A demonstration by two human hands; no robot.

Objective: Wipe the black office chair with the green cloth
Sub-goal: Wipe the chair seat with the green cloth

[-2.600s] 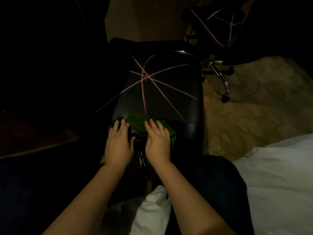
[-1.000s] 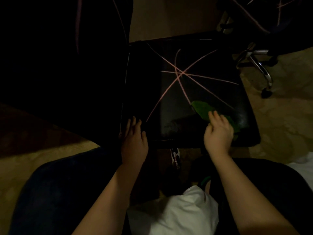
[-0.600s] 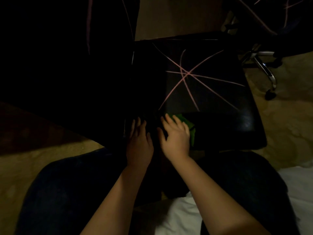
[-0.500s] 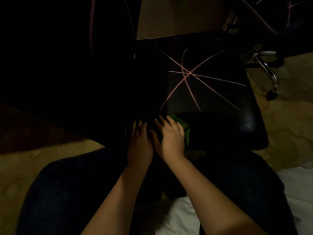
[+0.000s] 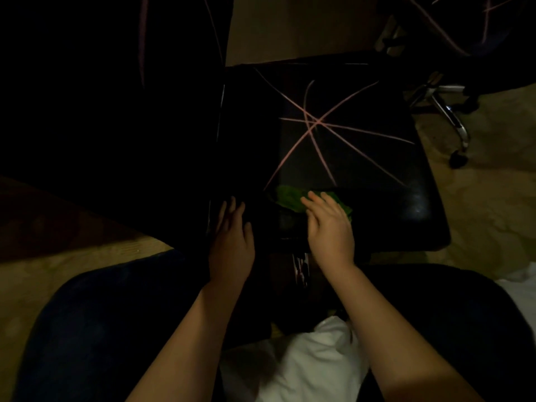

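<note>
Chrome chair base (image 5: 448, 117) beyond seat (image 5: 377, 158), right — green cloth (image 5: 287, 198) under right hand (image 5: 330, 227).

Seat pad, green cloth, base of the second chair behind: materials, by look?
Seat pad: black leather or vinyl, semi-gloss; soft sheen near its front right corner.
Green cloth: soft matte fabric, crumpled under the right hand; weave too dim to tell.
Second chair's base: polished metal, likely chrome; bright glints on the leg.
</note>
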